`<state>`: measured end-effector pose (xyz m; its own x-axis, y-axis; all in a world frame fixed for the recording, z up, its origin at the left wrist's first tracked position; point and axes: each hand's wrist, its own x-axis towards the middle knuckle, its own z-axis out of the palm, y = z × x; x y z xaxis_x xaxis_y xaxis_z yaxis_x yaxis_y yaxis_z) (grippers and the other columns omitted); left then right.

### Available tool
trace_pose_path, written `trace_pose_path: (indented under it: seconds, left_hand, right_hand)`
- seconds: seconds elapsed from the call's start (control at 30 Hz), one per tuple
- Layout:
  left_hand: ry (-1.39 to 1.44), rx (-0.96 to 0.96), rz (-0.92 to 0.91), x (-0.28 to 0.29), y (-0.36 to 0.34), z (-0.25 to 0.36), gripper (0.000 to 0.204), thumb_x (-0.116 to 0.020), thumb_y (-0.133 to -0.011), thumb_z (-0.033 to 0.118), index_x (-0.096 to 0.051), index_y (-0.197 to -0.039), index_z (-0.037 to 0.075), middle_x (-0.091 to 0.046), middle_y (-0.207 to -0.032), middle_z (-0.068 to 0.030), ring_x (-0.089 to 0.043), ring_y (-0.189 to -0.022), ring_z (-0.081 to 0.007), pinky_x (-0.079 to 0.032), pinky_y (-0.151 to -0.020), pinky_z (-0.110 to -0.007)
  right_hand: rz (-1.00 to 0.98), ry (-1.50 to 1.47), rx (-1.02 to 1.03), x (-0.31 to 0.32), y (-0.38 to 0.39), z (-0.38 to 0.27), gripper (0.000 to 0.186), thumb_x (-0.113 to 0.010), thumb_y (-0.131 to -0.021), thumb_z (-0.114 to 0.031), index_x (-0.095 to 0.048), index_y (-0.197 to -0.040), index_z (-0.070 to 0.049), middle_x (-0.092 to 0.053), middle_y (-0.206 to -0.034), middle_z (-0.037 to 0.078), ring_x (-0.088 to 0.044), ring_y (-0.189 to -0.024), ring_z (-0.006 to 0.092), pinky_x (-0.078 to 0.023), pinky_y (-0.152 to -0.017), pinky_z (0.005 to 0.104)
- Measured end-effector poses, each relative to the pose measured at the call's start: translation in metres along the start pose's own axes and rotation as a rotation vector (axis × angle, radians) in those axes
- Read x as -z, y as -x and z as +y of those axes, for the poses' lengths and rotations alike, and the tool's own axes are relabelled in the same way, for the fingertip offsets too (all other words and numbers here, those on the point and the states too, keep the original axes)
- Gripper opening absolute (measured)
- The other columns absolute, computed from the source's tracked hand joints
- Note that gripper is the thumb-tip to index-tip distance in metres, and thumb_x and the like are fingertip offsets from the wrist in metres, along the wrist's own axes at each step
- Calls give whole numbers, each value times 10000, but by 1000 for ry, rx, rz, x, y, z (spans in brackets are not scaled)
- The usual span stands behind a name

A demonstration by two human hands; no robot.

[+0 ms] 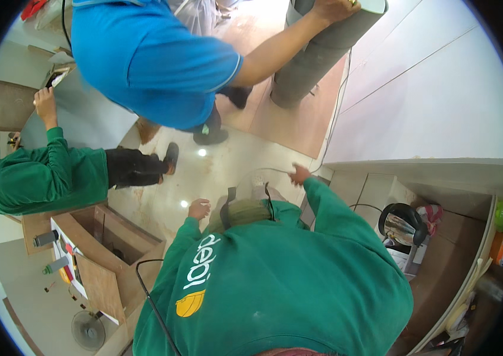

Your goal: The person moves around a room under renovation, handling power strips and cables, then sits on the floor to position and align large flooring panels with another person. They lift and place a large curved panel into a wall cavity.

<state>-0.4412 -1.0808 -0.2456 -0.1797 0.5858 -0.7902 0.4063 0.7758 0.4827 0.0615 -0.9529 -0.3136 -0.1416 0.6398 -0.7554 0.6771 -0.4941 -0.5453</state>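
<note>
Thin cable [339, 107] is running along the edge of the brown floor board [269, 121], then bending across the floor toward the wearer's right hand [300, 174]. Right hand is reaching forward, fingers partly curled; cannot tell whether it is gripping the cable, touching it or only passing above. Left hand [199, 209] is hanging further left, fingers loosely spread, nothing showing in it.

Likeliest trouble, in my judgement: a snag. Slack cable is lying loose on the pale floor [204, 178], and a co-worker in a blue shirt [162, 65] is standing nearby in dark shoes. One careless step could be hooking it; a sharp tug could then be straining whatever the cable is feeding. Neither end is showing clearly.

Second worry: the large grey roll [305, 71]. It is standing on the board close beside the cable, looking tilted, though the lens is bending edges. Only one of the co-worker's hands [334, 9] is showing at its upper end. A slipping grip could be sending the roll over, pinning the cable or knocking the white panel [424, 107].

Third: glossy floor, possibly slick underfoot. Another co-worker in a green top [55, 178] is working at left, well apart from the cable.
</note>
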Motion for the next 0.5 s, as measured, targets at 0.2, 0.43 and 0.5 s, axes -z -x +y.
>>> trace_pose_path:
  seconds: [0.2, 0.43, 0.5]
  left_hand:
    - [70, 27, 169, -15, 41, -42, 247, -714, -902, 137, -749, -1142, 91, -759, -868, -114, -707, -709, -197, -569, -636, -348]
    - [57, -196, 445, -35, 38, -71, 260, -737, -875, 185, -767, -1113, 87, -768, -921, -160, -730, -765, -238, -582, -744, -362]
    - [124, -100, 427, -41, 48, -74, 262, -731, -858, 172, -774, -1101, 84, -771, -919, -161, -736, -783, -251, -583, -774, -372]
  right_hand:
    - [54, 65, 155, 46, -25, -149, 725, -618, -995, -339, -323, -1592, -54, -733, -785, 130, -669, -601, 197, -532, -499, 350]
    - [-83, 57, 29, 19, -41, -127, 732, -637, -990, -330, -326, -1594, -59, -745, -829, 113, -697, -640, 201, -566, -548, 356]
    - [-156, 51, -10, 1, -33, -92, 753, -662, -972, -332, -334, -1593, -58, -745, -846, 115, -695, -632, 202, -562, -523, 362]
